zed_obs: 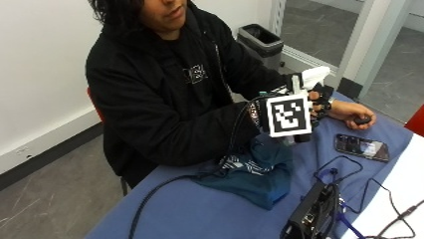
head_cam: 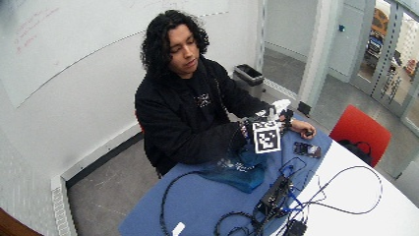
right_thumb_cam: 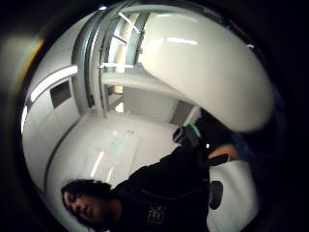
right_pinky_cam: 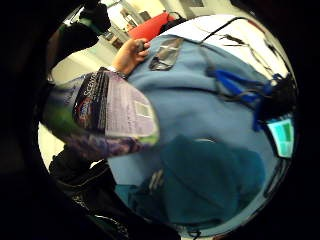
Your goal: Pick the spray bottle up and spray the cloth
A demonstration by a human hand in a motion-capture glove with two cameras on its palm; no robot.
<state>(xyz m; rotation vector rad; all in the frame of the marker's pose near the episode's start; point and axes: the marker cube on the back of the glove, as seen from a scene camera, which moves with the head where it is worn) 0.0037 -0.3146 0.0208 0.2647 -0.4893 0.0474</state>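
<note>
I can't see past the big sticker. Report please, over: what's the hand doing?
Gloved hand holds the spray bottle up, above the table. Cloth lies beneath, bunched. Nothing between them. Phone off to the side.

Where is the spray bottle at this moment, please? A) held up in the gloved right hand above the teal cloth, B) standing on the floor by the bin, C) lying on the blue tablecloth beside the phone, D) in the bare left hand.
A: the outside view shows the gloved right hand curled round the spray bottle, lifted above the teal cloth that lies on the table.
</note>
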